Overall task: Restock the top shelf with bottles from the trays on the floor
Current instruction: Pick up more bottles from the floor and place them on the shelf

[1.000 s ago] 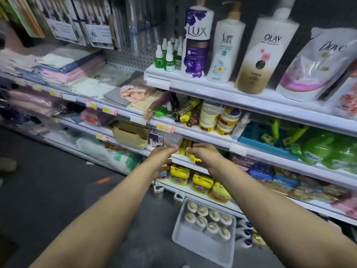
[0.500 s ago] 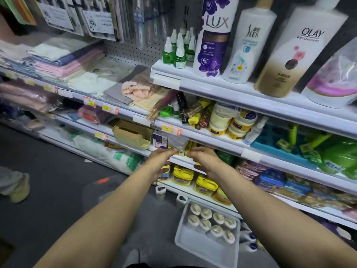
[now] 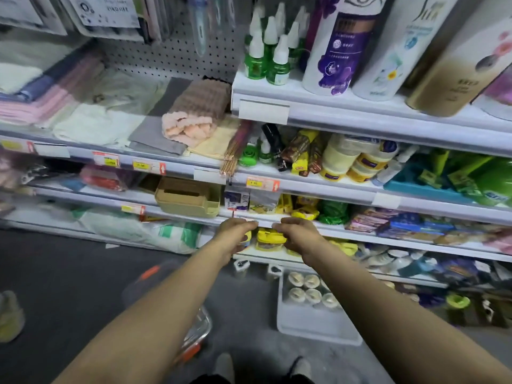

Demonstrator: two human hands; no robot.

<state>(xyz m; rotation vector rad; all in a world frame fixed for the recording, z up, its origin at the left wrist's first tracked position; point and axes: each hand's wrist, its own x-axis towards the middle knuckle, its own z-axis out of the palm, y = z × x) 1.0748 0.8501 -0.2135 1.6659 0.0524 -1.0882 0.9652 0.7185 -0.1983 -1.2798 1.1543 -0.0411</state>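
Both arms reach forward to a lower shelf edge (image 3: pixel 266 221). The left hand (image 3: pixel 235 234) and right hand (image 3: pixel 297 235) sit close together there, fingers curled toward each other at the shelf's front strip; whether they pinch anything cannot be told. On the floor below stands a white tray (image 3: pixel 315 325) holding small bottles (image 3: pixel 311 289) with round pale caps, packed in rows at its far end. The top shelf (image 3: pixel 360 117) above carries small green bottles (image 3: pixel 267 58) with white pointed caps beside a tall purple-and-white bottle (image 3: pixel 338 48).
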